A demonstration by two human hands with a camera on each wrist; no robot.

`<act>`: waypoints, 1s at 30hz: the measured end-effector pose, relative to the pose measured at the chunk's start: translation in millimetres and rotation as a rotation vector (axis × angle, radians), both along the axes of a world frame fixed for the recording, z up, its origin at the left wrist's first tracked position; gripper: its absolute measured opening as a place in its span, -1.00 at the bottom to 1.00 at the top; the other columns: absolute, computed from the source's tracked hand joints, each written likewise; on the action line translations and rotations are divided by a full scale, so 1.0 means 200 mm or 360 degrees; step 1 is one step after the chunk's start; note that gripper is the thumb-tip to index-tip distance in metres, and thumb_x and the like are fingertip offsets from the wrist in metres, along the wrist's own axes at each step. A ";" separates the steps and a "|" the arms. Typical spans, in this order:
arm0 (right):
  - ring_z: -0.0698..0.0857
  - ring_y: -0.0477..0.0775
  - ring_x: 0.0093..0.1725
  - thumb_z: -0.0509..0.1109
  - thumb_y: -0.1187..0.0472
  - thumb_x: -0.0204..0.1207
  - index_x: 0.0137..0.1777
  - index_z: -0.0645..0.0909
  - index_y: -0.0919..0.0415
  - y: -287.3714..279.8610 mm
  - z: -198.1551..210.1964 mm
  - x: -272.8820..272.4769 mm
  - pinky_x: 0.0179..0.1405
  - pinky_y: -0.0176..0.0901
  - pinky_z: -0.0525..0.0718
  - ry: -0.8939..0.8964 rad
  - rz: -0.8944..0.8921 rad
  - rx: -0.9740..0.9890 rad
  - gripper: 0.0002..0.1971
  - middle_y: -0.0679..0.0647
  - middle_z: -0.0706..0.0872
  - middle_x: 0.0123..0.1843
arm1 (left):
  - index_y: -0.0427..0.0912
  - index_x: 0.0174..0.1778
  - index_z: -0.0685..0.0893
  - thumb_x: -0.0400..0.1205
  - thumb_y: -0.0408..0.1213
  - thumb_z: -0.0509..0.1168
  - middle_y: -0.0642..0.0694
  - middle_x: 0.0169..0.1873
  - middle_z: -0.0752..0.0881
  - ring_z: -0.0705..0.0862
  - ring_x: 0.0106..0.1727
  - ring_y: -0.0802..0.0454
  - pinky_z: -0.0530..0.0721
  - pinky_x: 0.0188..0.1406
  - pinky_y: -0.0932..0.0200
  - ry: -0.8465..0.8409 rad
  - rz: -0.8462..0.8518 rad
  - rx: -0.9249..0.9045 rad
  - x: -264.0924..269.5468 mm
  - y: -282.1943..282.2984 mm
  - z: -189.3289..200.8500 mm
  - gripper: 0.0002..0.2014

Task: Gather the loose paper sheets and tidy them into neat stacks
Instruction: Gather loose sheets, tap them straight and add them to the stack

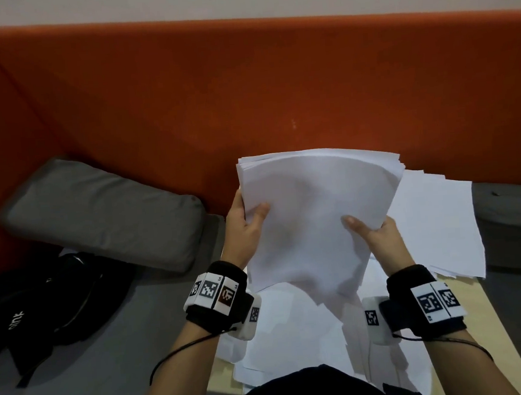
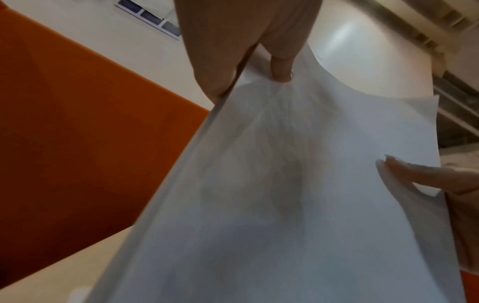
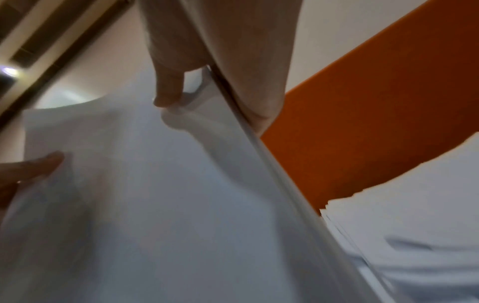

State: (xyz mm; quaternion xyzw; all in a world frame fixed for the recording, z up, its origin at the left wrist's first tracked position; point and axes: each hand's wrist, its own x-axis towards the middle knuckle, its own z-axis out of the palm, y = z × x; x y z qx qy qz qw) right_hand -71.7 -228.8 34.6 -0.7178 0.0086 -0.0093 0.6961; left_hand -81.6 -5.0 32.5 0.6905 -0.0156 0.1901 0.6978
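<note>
An orange backrest (image 1: 244, 89) runs behind a grey cushion (image 1: 104, 209) and a black bag (image 1: 43, 311). Loose sheets (image 1: 435, 221) cover the table (image 1: 473, 299) (fanned, edges uneven). Above them a bundle (image 1: 313, 212) is held up, bowed. Left hand (image 1: 245, 220) pinches its left edge, thumb on top; right hand (image 1: 377, 231) pinches the right edge likewise.

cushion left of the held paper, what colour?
Grey. The cushion lies against the orange backrest, clearest in the head view.
</note>
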 end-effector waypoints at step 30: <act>0.55 0.19 -0.08 0.29 0.30 0.59 -0.03 0.51 0.29 -0.22 -0.57 -0.01 -0.07 -0.10 0.42 0.0666 -0.0135 -0.0801 -0.95 0.25 0.61 -0.09 | -0.37 0.40 0.43 0.60 -0.51 0.24 -0.28 0.28 0.48 0.52 0.31 -0.16 0.54 0.32 0.01 0.1272 0.0032 0.0857 -0.09 0.06 -0.56 -0.58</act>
